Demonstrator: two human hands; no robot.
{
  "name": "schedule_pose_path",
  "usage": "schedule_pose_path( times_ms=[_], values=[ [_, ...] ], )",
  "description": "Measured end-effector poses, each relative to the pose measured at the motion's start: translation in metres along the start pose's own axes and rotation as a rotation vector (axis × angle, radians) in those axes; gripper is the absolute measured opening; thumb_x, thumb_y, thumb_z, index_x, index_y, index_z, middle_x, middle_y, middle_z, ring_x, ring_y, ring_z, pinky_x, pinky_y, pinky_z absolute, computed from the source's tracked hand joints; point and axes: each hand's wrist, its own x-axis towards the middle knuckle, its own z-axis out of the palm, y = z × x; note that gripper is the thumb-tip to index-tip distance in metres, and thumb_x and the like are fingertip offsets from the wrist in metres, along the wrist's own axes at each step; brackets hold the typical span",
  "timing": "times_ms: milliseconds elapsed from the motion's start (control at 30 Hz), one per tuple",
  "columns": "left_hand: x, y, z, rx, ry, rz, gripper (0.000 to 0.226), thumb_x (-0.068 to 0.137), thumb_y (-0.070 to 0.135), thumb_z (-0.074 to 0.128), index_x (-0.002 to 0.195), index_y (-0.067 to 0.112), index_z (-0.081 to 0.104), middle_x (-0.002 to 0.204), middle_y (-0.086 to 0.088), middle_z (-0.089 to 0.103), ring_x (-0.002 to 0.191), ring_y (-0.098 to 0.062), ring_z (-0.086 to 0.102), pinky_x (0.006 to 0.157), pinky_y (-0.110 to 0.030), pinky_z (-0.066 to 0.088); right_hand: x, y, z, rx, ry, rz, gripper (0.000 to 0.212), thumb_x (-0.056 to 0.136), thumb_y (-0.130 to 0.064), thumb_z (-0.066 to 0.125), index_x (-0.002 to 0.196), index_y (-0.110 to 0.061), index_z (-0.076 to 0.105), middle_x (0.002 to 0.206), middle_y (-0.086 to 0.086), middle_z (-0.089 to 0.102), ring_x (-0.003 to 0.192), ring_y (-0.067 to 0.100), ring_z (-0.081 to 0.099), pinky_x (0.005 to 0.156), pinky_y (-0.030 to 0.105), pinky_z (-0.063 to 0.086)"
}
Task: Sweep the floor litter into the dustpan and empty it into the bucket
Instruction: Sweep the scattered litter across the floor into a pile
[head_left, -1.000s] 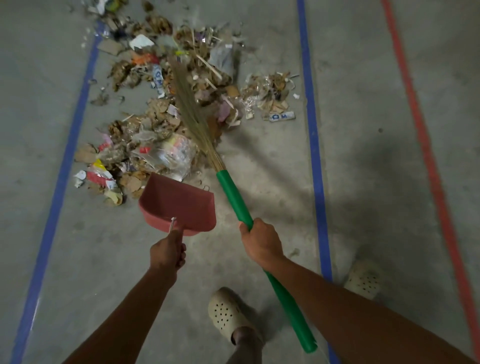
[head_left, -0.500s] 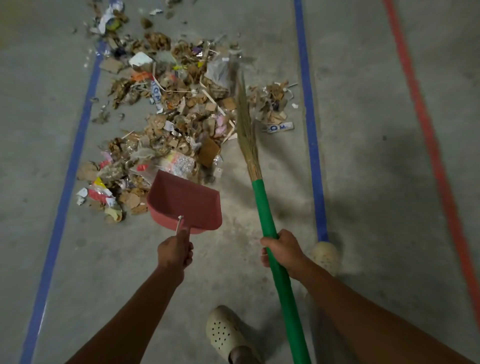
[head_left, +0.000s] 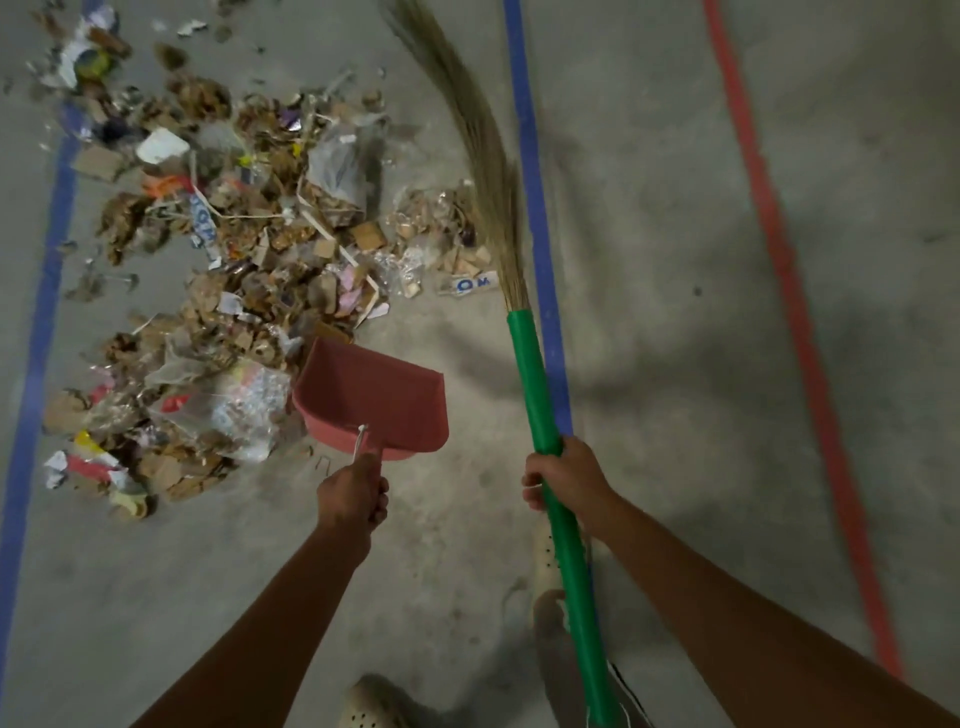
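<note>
A wide heap of litter (head_left: 249, 270), made of cardboard scraps, plastic bags and paper, covers the concrete floor at the upper left. A red dustpan (head_left: 379, 395) sits at the heap's near right edge, its mouth toward the litter. My left hand (head_left: 353, 493) grips the dustpan's handle. A broom (head_left: 530, 364) with a green handle and straw bristles (head_left: 478, 140) stands to the right of the heap. My right hand (head_left: 563, 478) grips the green handle partway down. The bristles reach up along the heap's right side. No bucket is in view.
A blue floor line (head_left: 535, 234) runs just right of the bristles and another blue line (head_left: 41, 322) runs left of the heap. A red line (head_left: 789, 291) lies further right. My feet in pale clogs (head_left: 374, 701) show at the bottom.
The broom has swung from the middle of the heap over to its right side. The dustpan has shifted a little to the right along the heap's edge.
</note>
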Motion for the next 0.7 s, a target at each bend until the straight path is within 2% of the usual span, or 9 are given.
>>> schedule_pose_path(
  times_ms=[67,167,267,333,433,533,600,667,700],
  values=[
    [-0.003,0.013,0.021,-0.001,-0.003,0.005,0.025,0.096,0.027,0.062,0.083,0.005,0.061,0.063,-0.009,0.052,0.046,-0.016,0.041,0.037,-0.021,0.03,0.016,-0.018,-0.026,-0.074,0.003,-0.061,0.009,0.087,-0.005,0.064,0.091,-0.001,0.058,0.063,0.01,0.063,0.046,0.017,0.059,0.05,0.03,0.052],
    [-0.007,0.031,0.044,-0.045,-0.006,-0.008,0.025,0.095,0.027,0.063,0.082,0.006,0.061,0.063,-0.009,0.053,0.046,-0.016,0.041,0.037,-0.021,0.03,0.031,-0.038,-0.057,-0.103,0.114,-0.101,0.014,0.089,-0.012,0.067,0.081,-0.002,0.06,0.056,0.006,0.062,0.042,0.014,0.059,0.048,0.03,0.054],
    [-0.004,0.044,0.055,-0.104,-0.021,-0.025,0.022,0.095,0.025,0.061,0.081,0.007,0.061,0.064,-0.009,0.053,0.046,-0.014,0.041,0.036,-0.021,0.03,0.047,-0.041,-0.073,-0.058,0.143,0.024,0.017,0.087,-0.01,0.066,0.097,0.001,0.057,0.077,0.015,0.068,0.055,0.024,0.068,0.058,0.042,0.062],
    [0.003,0.05,0.058,-0.119,-0.034,-0.038,0.02,0.095,0.023,0.06,0.083,0.007,0.061,0.062,-0.007,0.053,0.043,-0.013,0.041,0.036,-0.02,0.03,0.055,-0.04,-0.072,-0.049,0.14,0.116,0.023,0.085,-0.003,0.064,0.105,0.001,0.053,0.082,0.019,0.067,0.052,0.025,0.065,0.049,0.034,0.057],
    [0.02,0.056,0.057,-0.136,-0.04,-0.061,0.019,0.095,0.021,0.059,0.083,0.006,0.061,0.06,-0.007,0.052,0.039,-0.012,0.042,0.036,-0.019,0.031,0.071,-0.042,-0.057,-0.127,0.153,0.207,0.027,0.084,0.0,0.062,0.109,0.007,0.056,0.07,0.018,0.065,0.045,0.021,0.059,0.043,0.026,0.047],
    [0.047,0.064,0.05,-0.142,-0.037,-0.075,0.019,0.095,0.022,0.059,0.083,0.008,0.061,0.061,-0.007,0.052,0.039,-0.012,0.041,0.035,-0.019,0.031,0.083,-0.048,-0.031,-0.217,0.079,0.314,0.025,0.09,-0.001,0.06,0.111,0.012,0.058,0.068,0.016,0.061,0.037,0.018,0.055,0.035,0.02,0.04],
    [0.067,0.07,0.042,-0.147,-0.045,-0.081,0.019,0.096,0.025,0.059,0.083,0.012,0.058,0.061,-0.005,0.051,0.04,-0.011,0.041,0.034,-0.019,0.03,0.089,-0.048,-0.009,-0.327,0.058,0.292,0.027,0.09,-0.005,0.06,0.114,0.008,0.056,0.078,0.018,0.065,0.037,0.016,0.057,0.035,0.02,0.04],
    [0.087,0.077,0.03,-0.169,-0.055,-0.074,0.018,0.098,0.024,0.053,0.082,0.016,0.055,0.063,-0.005,0.048,0.037,-0.009,0.039,0.034,-0.017,0.028,0.096,-0.054,0.018,-0.413,0.043,0.22,0.028,0.089,-0.009,0.061,0.114,0.001,0.053,0.094,0.019,0.068,0.049,0.019,0.061,0.04,0.025,0.046],
    [0.095,0.08,0.023,-0.169,-0.054,-0.063,0.018,0.098,0.023,0.051,0.082,0.017,0.054,0.064,-0.005,0.047,0.037,-0.009,0.039,0.034,-0.016,0.027,0.098,-0.06,0.033,-0.439,0.017,0.197,0.027,0.089,-0.009,0.061,0.112,-0.002,0.051,0.096,0.019,0.068,0.052,0.02,0.062,0.041,0.026,0.046]
  ],
)
